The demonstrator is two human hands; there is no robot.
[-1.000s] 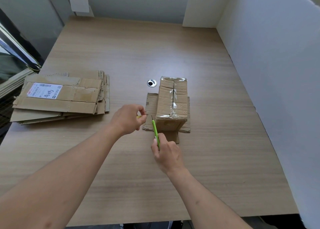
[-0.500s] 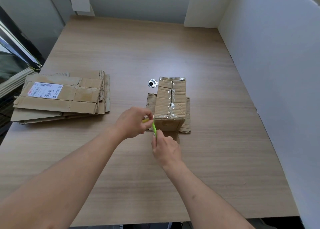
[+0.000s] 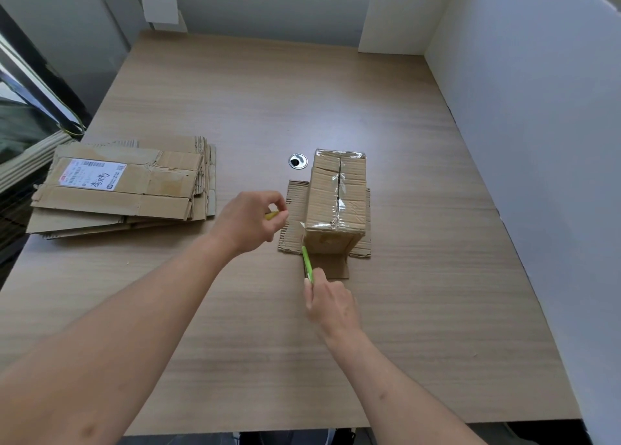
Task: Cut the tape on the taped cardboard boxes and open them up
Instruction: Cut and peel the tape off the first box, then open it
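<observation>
A small cardboard box [image 3: 322,192] stands in the middle of the table with clear tape [image 3: 340,189] running along its top seam and over the near edge. Its lower flaps lie splayed flat around it. My right hand [image 3: 331,305] grips a green utility knife [image 3: 307,264] whose tip points at the box's near left corner. To the left of the box, my left hand [image 3: 248,222] pinches a small yellow piece [image 3: 271,215] and is not touching the cardboard.
A stack of flattened cardboard boxes [image 3: 134,189] lies at the table's left, the top one bearing a shipping label. A metal cable hole [image 3: 298,161] sits just behind the box to its left. A white partition [image 3: 537,142] walls the right side.
My left hand met the knife tip half a second ago and has since drawn back to the left with the yellow piece. My right hand and the knife stayed near the box's front corner.
</observation>
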